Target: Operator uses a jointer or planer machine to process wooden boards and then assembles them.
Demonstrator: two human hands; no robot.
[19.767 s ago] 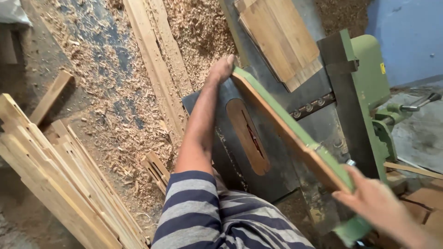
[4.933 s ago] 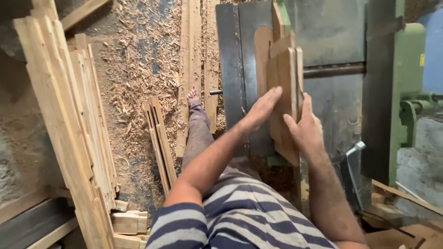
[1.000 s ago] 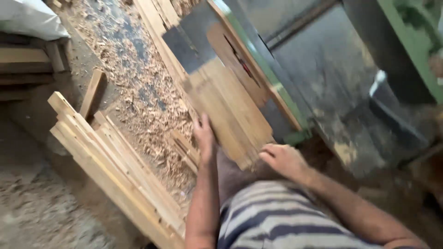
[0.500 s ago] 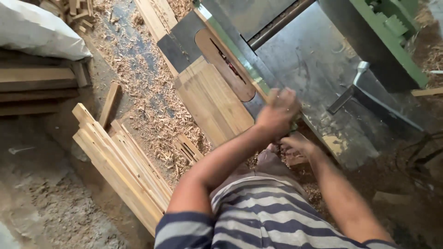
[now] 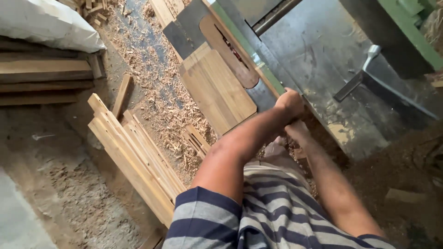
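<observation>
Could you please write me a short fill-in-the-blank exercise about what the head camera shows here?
1. The left hand rests on the machine table's ____ edge strip.
2. The flat wooden board leans against the ____.
3. The long slats lie bundled on the ____.
4. The person's sleeve is ____.

Missing words: green; machine; floor; striped

A woodworking shop: sawdust (image 5: 152, 78) on the floor, stacked wooden slats (image 5: 134, 157), a green machine (image 5: 323, 69).
</observation>
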